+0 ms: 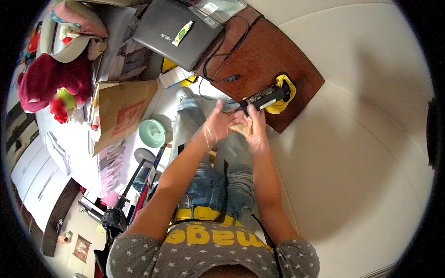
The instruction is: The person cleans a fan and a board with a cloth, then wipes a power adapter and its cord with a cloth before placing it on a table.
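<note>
My left hand (216, 127) is in front of my thighs, thumb raised and fingers stretched towards the right hand. Close beside it, my right hand (255, 126) has its thumb up and its fingers bent inward. A small tan piece (241, 129) shows at the right fingers; its kind is unclear. Thin, shiny clear plastic appears to cover both hands. Just beyond the fingertips, a black elongated object (265, 98) lies at the table edge, one end by a crumpled yellow thing (283, 95). Whether the hands touch the black object cannot be made out.
On the dark red-brown table (296, 65) are a black laptop (160, 28), a green-and-yellow tube (183, 33) and a black cable (227, 55). To the left are a cardboard box (116, 111), a mint-green basin (152, 133) and a bed with plush toys. A pale wall stands at right.
</note>
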The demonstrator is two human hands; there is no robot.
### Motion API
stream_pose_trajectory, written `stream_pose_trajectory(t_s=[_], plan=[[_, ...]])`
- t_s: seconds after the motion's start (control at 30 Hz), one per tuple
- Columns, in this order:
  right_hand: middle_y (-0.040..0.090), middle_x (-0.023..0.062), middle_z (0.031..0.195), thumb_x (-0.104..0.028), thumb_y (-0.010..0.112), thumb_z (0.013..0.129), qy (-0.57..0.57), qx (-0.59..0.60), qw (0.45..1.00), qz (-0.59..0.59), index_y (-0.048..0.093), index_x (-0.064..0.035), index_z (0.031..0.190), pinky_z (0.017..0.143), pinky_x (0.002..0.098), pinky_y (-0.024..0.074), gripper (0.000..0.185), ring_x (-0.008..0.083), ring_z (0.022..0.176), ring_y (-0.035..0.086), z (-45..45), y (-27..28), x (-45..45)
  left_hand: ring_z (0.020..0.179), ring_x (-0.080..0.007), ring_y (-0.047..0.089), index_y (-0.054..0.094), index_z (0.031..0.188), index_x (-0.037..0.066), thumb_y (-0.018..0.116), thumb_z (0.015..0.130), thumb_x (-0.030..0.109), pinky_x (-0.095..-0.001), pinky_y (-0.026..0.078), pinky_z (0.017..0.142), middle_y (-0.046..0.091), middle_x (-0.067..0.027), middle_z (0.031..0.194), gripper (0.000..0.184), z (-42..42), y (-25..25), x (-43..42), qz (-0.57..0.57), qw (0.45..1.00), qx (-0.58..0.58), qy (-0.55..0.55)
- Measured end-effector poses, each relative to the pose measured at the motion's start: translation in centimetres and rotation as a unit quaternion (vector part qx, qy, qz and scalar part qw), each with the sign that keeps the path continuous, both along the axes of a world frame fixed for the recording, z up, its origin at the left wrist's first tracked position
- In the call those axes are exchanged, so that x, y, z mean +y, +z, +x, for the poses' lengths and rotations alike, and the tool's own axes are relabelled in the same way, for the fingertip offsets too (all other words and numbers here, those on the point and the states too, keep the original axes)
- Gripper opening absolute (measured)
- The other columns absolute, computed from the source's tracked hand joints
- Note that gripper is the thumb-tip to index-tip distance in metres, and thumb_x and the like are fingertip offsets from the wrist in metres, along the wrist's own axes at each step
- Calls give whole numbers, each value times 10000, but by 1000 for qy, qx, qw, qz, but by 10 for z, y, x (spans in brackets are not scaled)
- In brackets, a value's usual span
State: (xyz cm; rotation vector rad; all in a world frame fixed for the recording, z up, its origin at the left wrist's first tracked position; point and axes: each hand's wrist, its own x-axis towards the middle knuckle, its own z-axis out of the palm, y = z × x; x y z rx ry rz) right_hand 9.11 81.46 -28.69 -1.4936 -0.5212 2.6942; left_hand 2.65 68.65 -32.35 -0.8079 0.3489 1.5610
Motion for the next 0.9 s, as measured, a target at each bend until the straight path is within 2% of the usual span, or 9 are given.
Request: stream_pose_trajectory(t_s=[0.17, 0.2, 0.23, 0.57, 0.7, 0.77, 0.8, 0.83, 0.9], plan=[[517, 91, 1076, -146, 649, 794, -68, 125, 984, -110, 456, -92, 1197, 671, 398, 533, 450, 216, 857, 569, 18, 27, -53, 1082, -198, 493, 283, 1365, 120, 580, 741, 618, -382, 404, 936, 471, -95, 1227, 852, 21, 38, -19, 66, 967, 246, -12], [543, 103, 1082, -173, 625, 816, -50, 68, 995, -57, 452, -17, 1204, 769, 362, 520, 453, 216, 927, 580, 26, 25, -63, 1079, -203, 499, 271, 1367, 106, 634, 755, 488, -353, 405, 937, 468, -96, 1228, 808, 25, 46, -26, 8, 962, 270, -33], [514, 49, 1121, -146, 678, 772, -8, 44, 999, -22, 424, -104, 1250, 832, 331, 481, 543, 194, 976, 544, 24, 29, -70, 1077, -207, 506, 259, 1370, 91, 689, 769, 358, -324, 407, 939, 466, -96, 1230, 785, 27, 53, -30, -50, 954, 291, -54], [472, 51, 1250, -72, 707, 699, 175, 149, 940, 253, 410, -30, 1271, 990, 328, 357, 646, 173, 1149, 456, -2, 39, -90, 1189, -243, 438, 405, 1239, 57, 662, 759, 290, -372, 344, 1010, 430, -117, 1303, 592, -9, 86, -49, -77, 950, 287, 91], [521, 59, 1150, -123, 683, 758, 321, 132, 829, 439, 453, -54, 1257, 903, 250, 409, 553, 121, 1014, 518, -10, 50, -86, 1134, -282, 473, 470, 1094, 31, 649, 733, 219, -396, 360, 1000, 499, -141, 1181, 445, -21, 79, -53, -2, 951, 233, 204], [523, 77, 1159, -161, 610, 816, 169, 114, 946, 252, 499, -54, 1173, 904, 298, 415, 389, 179, 1069, 502, 6, 42, -93, 1051, -290, 515, 479, 1085, 9, 607, 755, 121, -429, 417, 950, 527, -140, 1060, 372, -23, 77, -57, 22, 948, 158, 275], [561, 57, 1042, -141, 604, 834, 18, 95, 992, -83, 520, -58, 1127, 843, 295, 449, 316, 176, 963, 544, 6, 47, -79, 1051, -290, 515, 479, 1085, 9, 607, 755, 121, -429, 417, 950, 527, -140, 1060, 372, -24, 75, -60, 21, 948, 157, 276], [561, 57, 1042, -141, 604, 834, 19, 94, 992, -83, 520, -58, 1127, 843, 295, 449, 316, 176, 963, 544, 12, 50, -75, 1036, -292, 521, 478, 1086, 5, 608, 749, 105, -447, 421, 945, 525, -143, 1041, 375, -25, 73, -64, 35, 953, 146, 265], [566, 39, 931, -193, 590, 855, 201, -40, 920, 335, 524, -55, 1089, 758, 289, 478, 279, 171, 849, 560, 21, 55, -65, 1005, -294, 533, 477, 1086, -2, 611, 737, 74, -482, 430, 933, 519, -147, 1002, 382, -33, 72, -74, 65, 960, 126, 241]])
